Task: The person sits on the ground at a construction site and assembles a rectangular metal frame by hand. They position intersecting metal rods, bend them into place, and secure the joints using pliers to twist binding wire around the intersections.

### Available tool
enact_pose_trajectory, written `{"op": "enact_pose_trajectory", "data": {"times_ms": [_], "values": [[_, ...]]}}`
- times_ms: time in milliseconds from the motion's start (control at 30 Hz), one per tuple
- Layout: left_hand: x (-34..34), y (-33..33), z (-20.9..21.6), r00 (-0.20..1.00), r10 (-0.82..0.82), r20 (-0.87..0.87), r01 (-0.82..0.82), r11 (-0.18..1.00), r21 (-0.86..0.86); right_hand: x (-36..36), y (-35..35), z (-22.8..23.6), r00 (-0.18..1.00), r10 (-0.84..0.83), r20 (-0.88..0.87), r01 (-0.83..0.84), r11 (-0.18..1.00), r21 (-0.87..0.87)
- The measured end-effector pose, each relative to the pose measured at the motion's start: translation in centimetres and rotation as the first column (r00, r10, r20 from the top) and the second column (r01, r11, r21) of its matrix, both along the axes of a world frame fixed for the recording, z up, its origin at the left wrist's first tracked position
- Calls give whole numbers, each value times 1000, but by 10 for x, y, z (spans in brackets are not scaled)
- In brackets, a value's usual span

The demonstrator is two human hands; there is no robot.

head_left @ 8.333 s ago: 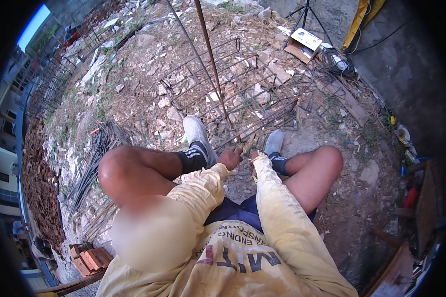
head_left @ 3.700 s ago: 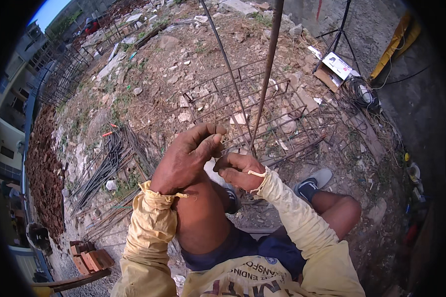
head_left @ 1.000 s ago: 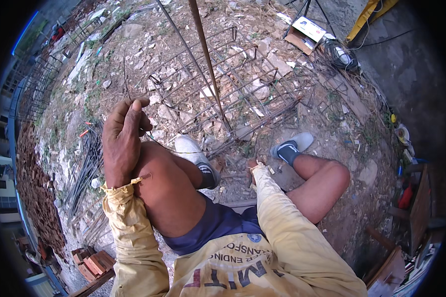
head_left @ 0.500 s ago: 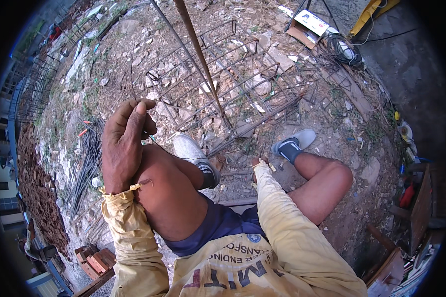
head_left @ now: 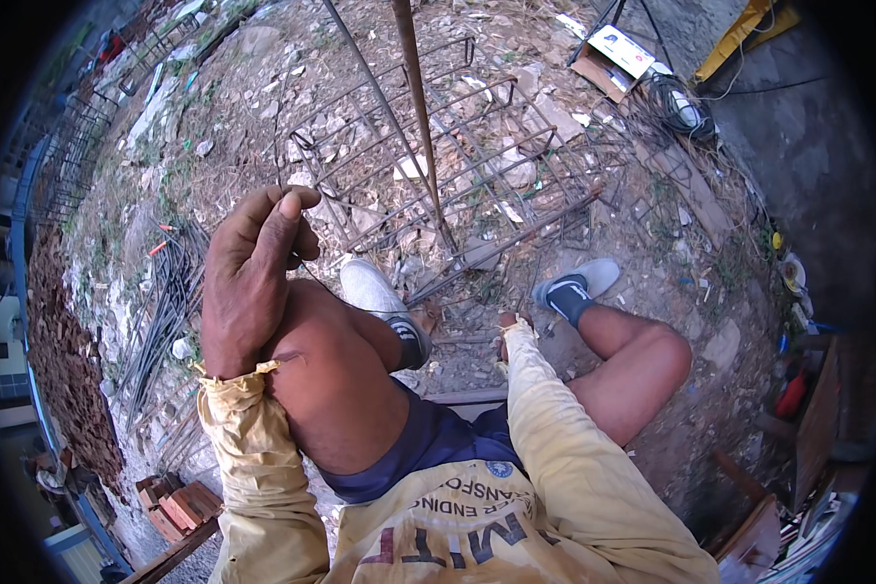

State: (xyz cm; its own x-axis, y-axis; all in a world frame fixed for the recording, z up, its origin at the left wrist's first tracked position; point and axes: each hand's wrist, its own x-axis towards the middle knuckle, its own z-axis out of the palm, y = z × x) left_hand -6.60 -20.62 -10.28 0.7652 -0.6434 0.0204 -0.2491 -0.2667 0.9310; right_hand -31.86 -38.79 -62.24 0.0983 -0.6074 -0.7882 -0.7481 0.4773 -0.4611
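My left hand [head_left: 253, 273] is raised above my bent left knee, thumb and fingers pinched together. A thin dark wire [head_left: 333, 292] runs out from under its fingers toward my left shoe. My right hand [head_left: 507, 331] hangs low between my legs, mostly covered by the yellow sleeve; its fingers are hidden. Beyond my feet lies a frame of bent steel bars [head_left: 477, 146] on the rubble. A brown rod [head_left: 414, 88] and a thinner grey bar [head_left: 365, 68] slant up from the frame's near edge, beyond both hands.
Black cables or rods [head_left: 170, 282] lie in a bundle at the left, with red bricks [head_left: 187, 506] below. An opened cardboard box [head_left: 615, 58] and coiled cable [head_left: 679, 107] sit at the far right. Wooden boards [head_left: 816, 428] stand at the right edge. Stones litter the ground.
The view has turned slightly, so the rod and steel frame appear a little further right. My left hand has shifted slightly right and up, still pinched. My right hand looks nearly unchanged.
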Motion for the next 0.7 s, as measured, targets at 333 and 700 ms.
{"op": "enact_pose_trajectory", "data": {"times_ms": [333, 700], "values": [[5, 9, 1, 999, -32, 21, 31, 999, 37, 16, -38, 113, 971, 58, 234, 148, 624, -768], [14, 18, 5, 988, -147, 52, 136, 976, 169, 121, -19, 246, 493, -525, 694, 204, 845, 494]]}}
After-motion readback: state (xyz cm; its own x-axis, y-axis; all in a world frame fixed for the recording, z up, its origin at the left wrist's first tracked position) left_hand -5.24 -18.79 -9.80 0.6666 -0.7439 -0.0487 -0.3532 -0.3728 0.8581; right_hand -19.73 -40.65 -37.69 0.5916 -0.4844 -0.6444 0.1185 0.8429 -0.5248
